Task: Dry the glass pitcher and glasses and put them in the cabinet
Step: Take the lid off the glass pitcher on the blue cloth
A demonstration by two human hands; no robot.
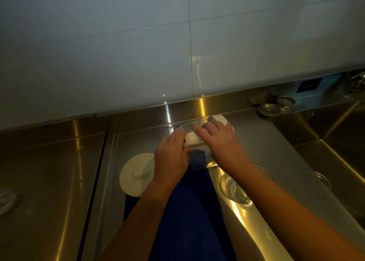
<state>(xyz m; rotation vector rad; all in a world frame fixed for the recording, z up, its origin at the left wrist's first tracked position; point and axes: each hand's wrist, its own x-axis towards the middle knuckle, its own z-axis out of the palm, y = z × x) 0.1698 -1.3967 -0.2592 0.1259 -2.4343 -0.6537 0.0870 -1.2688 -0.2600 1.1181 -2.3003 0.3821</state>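
Observation:
A clear glass pitcher (182, 127) lies on its side near the back of the steel counter, over the far end of a dark blue towel (189, 211). My right hand (219, 142) grips it from above, fingers curled round the body. My left hand (171, 158) holds its near end, fingers curled against a white piece (190, 139) there; what that piece is I cannot tell. Something white and round (218, 118) shows past my right fingers. A drinking glass (236, 191) lies on its side under my right forearm. A round white lid (136, 173) lies left of the towel.
A steel sink basin (335, 134) drops away at the right, with two metal drain strainers (267, 109) and glassware (353, 85) on the ledge behind it. A tiled wall (138, 53) rises right behind the counter. A seam (98, 172) divides the counter at the left.

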